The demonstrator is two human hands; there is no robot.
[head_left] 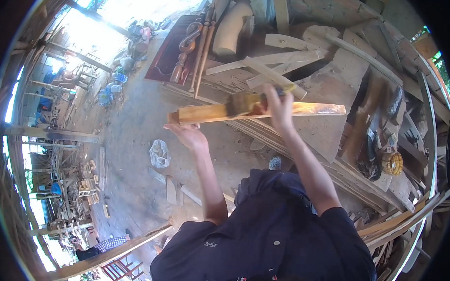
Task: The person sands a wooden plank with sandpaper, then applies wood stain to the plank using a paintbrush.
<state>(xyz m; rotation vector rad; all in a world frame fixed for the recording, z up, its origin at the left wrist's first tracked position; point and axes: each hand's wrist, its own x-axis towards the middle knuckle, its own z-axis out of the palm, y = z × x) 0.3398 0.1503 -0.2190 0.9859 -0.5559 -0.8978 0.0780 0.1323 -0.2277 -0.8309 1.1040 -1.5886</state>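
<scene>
A long piece of wood, glossy and orange-brown, lies nearly level across the middle of the head view. My left hand supports its left end from below, the fingers partly hidden behind the wood. Gripped in my right hand is a brush with a wide dark head and a yellowish handle end, smeared by motion. The brush head lies over the middle of the wood, seemingly against its upper face. The wood's right end rests above or on a dusty board; contact cannot be made out.
Stacked planks run along the right. Offcuts lie beyond the wood, beside a carved post on a dark panel. An amber container stands at right. A plastic bag lies on the floor. Another person is at lower left.
</scene>
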